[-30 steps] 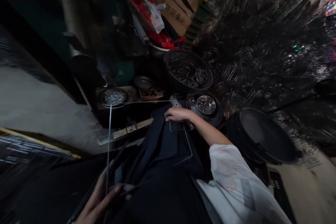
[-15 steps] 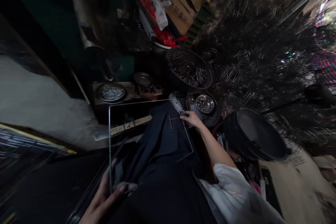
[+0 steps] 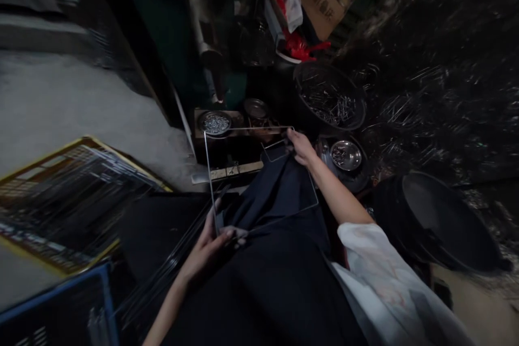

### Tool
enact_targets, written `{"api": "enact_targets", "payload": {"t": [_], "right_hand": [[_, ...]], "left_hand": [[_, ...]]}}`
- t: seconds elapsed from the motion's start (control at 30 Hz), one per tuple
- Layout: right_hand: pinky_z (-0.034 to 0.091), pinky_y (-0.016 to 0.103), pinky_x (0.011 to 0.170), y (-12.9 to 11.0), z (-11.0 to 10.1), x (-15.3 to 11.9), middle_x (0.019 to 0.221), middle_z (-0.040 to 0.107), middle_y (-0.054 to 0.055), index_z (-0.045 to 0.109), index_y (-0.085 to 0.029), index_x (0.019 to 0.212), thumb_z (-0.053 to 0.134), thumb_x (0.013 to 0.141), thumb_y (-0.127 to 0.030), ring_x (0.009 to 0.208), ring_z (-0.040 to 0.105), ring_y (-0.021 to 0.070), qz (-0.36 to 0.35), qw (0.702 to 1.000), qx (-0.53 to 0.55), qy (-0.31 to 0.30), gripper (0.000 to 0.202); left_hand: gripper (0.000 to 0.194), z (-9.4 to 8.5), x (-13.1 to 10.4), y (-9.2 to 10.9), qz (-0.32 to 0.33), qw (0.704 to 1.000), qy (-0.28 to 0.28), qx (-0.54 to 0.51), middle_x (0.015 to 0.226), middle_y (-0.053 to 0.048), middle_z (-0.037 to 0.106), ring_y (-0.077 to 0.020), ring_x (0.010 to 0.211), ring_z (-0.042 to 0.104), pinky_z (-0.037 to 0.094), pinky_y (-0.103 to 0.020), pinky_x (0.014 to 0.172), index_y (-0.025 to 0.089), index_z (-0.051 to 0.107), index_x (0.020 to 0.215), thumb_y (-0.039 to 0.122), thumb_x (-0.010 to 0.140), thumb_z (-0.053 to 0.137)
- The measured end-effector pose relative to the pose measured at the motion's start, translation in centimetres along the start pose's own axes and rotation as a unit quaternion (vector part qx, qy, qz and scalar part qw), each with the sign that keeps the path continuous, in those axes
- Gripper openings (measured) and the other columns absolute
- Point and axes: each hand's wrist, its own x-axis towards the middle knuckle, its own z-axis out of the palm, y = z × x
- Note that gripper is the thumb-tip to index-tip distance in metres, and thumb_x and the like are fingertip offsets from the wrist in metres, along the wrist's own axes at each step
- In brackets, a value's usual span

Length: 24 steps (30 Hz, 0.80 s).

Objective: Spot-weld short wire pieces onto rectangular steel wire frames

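Observation:
My left hand (image 3: 217,235) is closed around the near left corner of a thin rectangular metal wire frame (image 3: 208,165). At its far right corner my right hand (image 3: 299,146) grips the same frame between thumb and fingers. A small U-shaped bend of wire (image 3: 272,159) juts inward near the right hand. The frame is held above my dark apron (image 3: 267,259), its far side spanning the gap before the low bench. Blur hides the exact finger contact.
Left of me lie a yellow crate (image 3: 83,143) of metal rods and a blue crate (image 3: 107,292). Ahead are a dish of small metal parts (image 3: 216,123) and a black tub of bent wire (image 3: 360,113). A steel bowl (image 3: 357,154) and black basin (image 3: 446,216) stand right.
The view has swung left, showing more of both crates. My right hand has shifted to the frame's far right corner, and the frame has come away from the grey metal piece there.

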Motion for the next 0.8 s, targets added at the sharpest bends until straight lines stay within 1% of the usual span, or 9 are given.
{"api": "enact_targets", "payload": {"t": [0.1, 0.17, 0.23, 0.3, 0.43, 0.53, 0.6, 0.7, 0.8], "right_hand": [[0.037, 0.015, 0.044, 0.2, 1.9, 1.3, 0.062, 0.056, -0.006, 0.061, -0.016, 0.080, 0.078, 0.076, -0.041, 0.047, 0.043, 0.0050, 0.029, 0.997, -0.004, -0.070, 0.030], [0.039, 0.014, 0.047, 0.4, 2.5, 1.6, 0.068, 0.062, -0.004, 0.066, -0.014, 0.083, 0.081, 0.074, -0.034, 0.055, 0.050, 0.0063, 0.014, 0.996, -0.035, -0.086, 0.026], [0.042, 0.013, 0.051, 0.7, 2.9, 1.7, 0.072, 0.065, -0.004, 0.067, -0.014, 0.083, 0.079, 0.076, -0.031, 0.062, 0.057, 0.0075, -0.015, 0.996, -0.051, -0.078, 0.021], [0.046, 0.013, 0.054, 1.2, 3.5, 2.2, 0.073, 0.066, -0.003, 0.065, -0.015, 0.084, 0.075, 0.082, -0.031, 0.065, 0.061, 0.0081, -0.019, 0.997, -0.038, -0.068, 0.019], [0.051, 0.017, 0.052, 2.7, 5.6, 3.9, 0.069, 0.067, -0.003, 0.054, -0.018, 0.085, 0.065, 0.092, -0.035, 0.059, 0.067, 0.0103, 0.060, 0.995, 0.063, -0.041, 0.021], [0.053, 0.017, 0.052, 3.8, 7.6, 5.0, 0.066, 0.067, -0.002, 0.050, -0.018, 0.084, 0.066, 0.092, -0.032, 0.059, 0.070, 0.0115, 0.104, 0.985, 0.136, -0.008, 0.023], [0.053, 0.016, 0.052, 4.2, 8.9, 5.4, 0.065, 0.068, -0.001, 0.049, -0.018, 0.084, 0.066, 0.092, -0.030, 0.060, 0.071, 0.0120, 0.114, 0.980, 0.165, 0.008, 0.022], [0.054, 0.016, 0.051, 4.4, 10.3, 5.8, 0.065, 0.068, -0.002, 0.048, -0.019, 0.084, 0.067, 0.092, -0.029, 0.061, 0.072, 0.0125, 0.107, 0.976, 0.189, 0.028, 0.023], [0.054, 0.016, 0.050, 4.0, 11.3, 6.0, 0.064, 0.066, -0.004, 0.047, -0.020, 0.085, 0.068, 0.091, -0.028, 0.060, 0.071, 0.0122, 0.080, 0.976, 0.196, 0.047, 0.023]], "left_hand": [[0.108, 0.1, 0.6, -0.1, 0.019, 1.000, -0.004, -0.009, 0.092, -0.008, 0.075, -0.0232, 0.081, 0.072, 0.055, -0.032, 0.073, 0.036, -0.009, 0.155, 0.025, 0.086, 0.073], [0.106, 0.2, 0.8, -0.3, 0.023, 1.000, 0.008, -0.014, 0.092, -0.008, 0.075, -0.0230, 0.080, 0.072, 0.056, -0.032, 0.073, 0.037, -0.006, 0.155, 0.024, 0.085, 0.073], [0.105, 0.4, 0.6, -0.5, 0.022, 0.999, 0.023, -0.019, 0.092, -0.008, 0.075, -0.0228, 0.079, 0.072, 0.056, -0.031, 0.071, 0.037, -0.003, 0.155, 0.024, 0.085, 0.074], [0.108, 0.7, 0.3, -0.6, 0.021, 0.999, 0.030, -0.015, 0.092, -0.007, 0.075, -0.0224, 0.078, 0.072, 0.056, -0.030, 0.070, 0.036, -0.005, 0.155, 0.024, 0.084, 0.075], [0.109, 1.0, -0.4, -1.2, 0.016, 0.999, 0.036, -0.014, 0.093, -0.008, 0.076, -0.0227, 0.078, 0.072, 0.056, -0.030, 0.070, 0.039, -0.004, 0.155, 0.028, 0.082, 0.076], [0.107, 1.0, -0.8, -1.8, 0.010, 0.999, 0.038, -0.030, 0.092, -0.007, 0.075, -0.0230, 0.078, 0.072, 0.055, -0.032, 0.072, 0.040, -0.003, 0.155, 0.030, 0.083, 0.075], [0.106, 0.9, -0.8, -2.2, 0.014, 0.998, 0.036, -0.041, 0.090, -0.006, 0.075, -0.0229, 0.077, 0.071, 0.054, -0.033, 0.072, 0.040, -0.005, 0.154, 0.031, 0.084, 0.074], [0.104, 0.7, -0.8, -2.4, 0.028, 0.998, 0.031, -0.056, 0.088, -0.005, 0.074, -0.0220, 0.075, 0.070, 0.052, -0.032, 0.071, 0.041, -0.003, 0.154, 0.032, 0.084, 0.074], [0.104, 0.7, -1.0, -2.2, 0.036, 0.997, 0.033, -0.057, 0.089, -0.005, 0.075, -0.0216, 0.075, 0.069, 0.051, -0.031, 0.071, 0.042, -0.003, 0.154, 0.034, 0.084, 0.073]]}}
